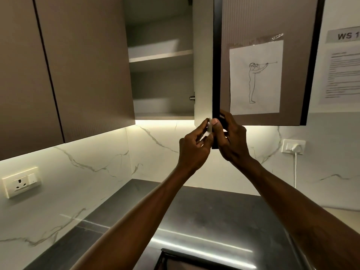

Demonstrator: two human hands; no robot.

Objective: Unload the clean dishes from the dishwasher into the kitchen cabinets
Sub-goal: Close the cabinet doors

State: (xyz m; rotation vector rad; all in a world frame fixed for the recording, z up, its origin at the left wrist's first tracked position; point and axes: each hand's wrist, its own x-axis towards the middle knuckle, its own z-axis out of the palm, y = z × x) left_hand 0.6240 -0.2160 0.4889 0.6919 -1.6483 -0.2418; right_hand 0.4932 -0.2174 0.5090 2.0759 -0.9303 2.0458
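Note:
I hold both hands up together just below the open upper cabinet [161, 55]. My left hand [194, 151] and my right hand [233, 141] pinch a thin flat dish [209, 128] between them. It shows edge-on, with a white sliver under my left fingers and a dark edge running down between the hands. Its shape is mostly hidden by my fingers. The cabinet has a middle shelf and a bottom shelf [163, 114], both in shadow. The dish sits right at the lower corner of the cabinet door [253, 26], which carries a taped paper drawing.
Closed brown cabinet doors [78, 65] hang to the left. Below are a marble backsplash with a socket [20, 182] at left and a plugged socket [293, 147] at right. A dark glossy countertop [194, 211] lies below, with a dark-rimmed opening [194, 260] at the bottom edge.

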